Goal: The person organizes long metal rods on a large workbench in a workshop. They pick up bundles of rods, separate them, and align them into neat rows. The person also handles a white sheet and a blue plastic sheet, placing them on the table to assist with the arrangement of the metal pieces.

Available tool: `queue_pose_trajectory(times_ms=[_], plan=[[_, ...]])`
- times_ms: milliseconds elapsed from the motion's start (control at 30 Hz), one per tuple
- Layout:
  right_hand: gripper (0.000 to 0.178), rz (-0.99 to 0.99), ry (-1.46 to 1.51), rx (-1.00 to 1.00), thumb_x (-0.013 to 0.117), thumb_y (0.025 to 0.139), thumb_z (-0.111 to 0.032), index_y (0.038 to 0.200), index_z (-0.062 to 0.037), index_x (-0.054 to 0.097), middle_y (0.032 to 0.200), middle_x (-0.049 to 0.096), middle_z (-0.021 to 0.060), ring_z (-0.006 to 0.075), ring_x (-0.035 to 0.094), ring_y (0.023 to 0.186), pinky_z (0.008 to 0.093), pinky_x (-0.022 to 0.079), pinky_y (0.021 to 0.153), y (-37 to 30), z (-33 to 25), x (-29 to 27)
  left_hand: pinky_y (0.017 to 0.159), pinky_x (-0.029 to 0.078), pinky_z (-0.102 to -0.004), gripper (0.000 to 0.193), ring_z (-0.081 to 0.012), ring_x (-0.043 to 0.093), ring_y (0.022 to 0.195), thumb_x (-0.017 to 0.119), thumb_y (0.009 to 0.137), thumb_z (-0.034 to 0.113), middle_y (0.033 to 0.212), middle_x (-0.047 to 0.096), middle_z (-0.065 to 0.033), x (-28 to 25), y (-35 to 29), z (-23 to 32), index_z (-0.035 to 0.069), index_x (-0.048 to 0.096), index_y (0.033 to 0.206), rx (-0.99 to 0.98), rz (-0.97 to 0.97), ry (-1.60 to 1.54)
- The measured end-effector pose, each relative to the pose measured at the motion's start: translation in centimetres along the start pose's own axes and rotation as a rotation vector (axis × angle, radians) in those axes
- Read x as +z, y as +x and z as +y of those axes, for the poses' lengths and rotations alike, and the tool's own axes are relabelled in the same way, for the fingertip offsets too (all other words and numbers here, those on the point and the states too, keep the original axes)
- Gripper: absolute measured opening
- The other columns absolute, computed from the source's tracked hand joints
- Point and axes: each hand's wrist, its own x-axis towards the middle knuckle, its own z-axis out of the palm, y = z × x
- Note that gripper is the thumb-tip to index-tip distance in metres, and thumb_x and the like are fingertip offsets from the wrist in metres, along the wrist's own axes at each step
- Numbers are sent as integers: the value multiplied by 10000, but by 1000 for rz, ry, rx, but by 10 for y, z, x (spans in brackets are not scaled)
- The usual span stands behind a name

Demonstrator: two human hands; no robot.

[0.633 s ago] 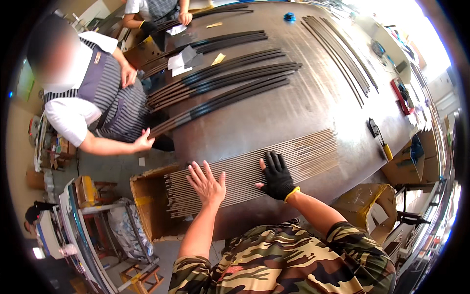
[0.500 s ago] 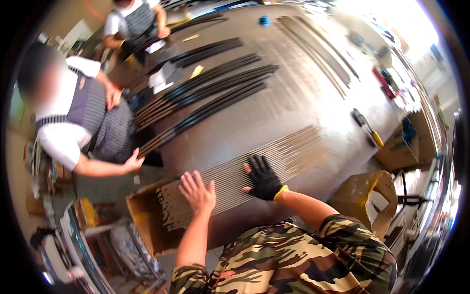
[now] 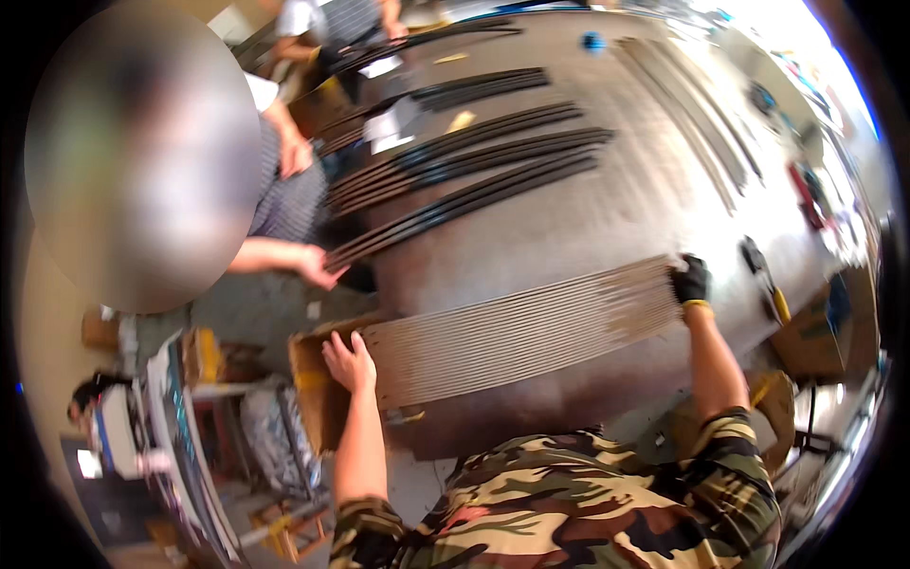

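Note:
A flat bundle of thin grey-brown metal rods [image 3: 512, 332] lies side by side across the near part of the metal table. At its left end my bare left hand [image 3: 350, 361] has its fingers stretched out and spread, close to the rod ends. My right hand [image 3: 693, 280], in a black glove with a yellow cuff, is against the right ends of the rods. Its fingers look bent, but the dark glove hides how far they are closed. Beneath my left hand an open cardboard box [image 3: 316, 398] stands at the table's left edge.
Dark bars [image 3: 474, 190] lie in several groups on the far left, where a co-worker's hand [image 3: 318, 266] touches the nearest group. Another person works farther back. Long strips [image 3: 687, 123] lie at far right. A cutter-like tool with a yellow handle [image 3: 766, 280] lies right of my glove.
My hands have moved apart from the middle of the rods to their two ends, the left one leftward and the right one rightward. The rod ends look more even. The view has shifted.

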Motion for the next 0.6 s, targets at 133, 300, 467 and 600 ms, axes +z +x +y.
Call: queue_pose_trajectory(times_ms=[133,300,467,600], plan=[[507,-328,201,159,677,855,-405,1212,-48,630,1114,652,242,392,668,969,434,530,853,51,20,19,1090,372,-438,654,-338,471,1329,523,969,530,1437,508,-186,7,48,-101,67,491,1429,-165,-325,-458],[410,-254,-96,75,681,853,-429,1085,-94,639,1099,629,257,424,618,1034,470,503,884,68,29,37,986,446,-350,601,-220,585,1175,637,924,512,1278,632,-111,-1,59,-14,46,607,1302,-472,-476,-653],[371,-129,-117,80,768,791,-371,975,-98,597,1017,615,244,428,617,957,484,502,830,53,10,40,908,482,-404,457,-294,665,1018,597,945,427,1056,723,-152,32,44,-16,5,721,1067,-493,-426,-617],[369,-222,-85,44,767,769,-321,902,-40,567,874,644,220,406,627,839,462,496,741,61,13,46,805,500,-367,374,-218,664,869,531,991,323,929,719,-98,47,48,-35,5,728,992,-518,-585,-947]])
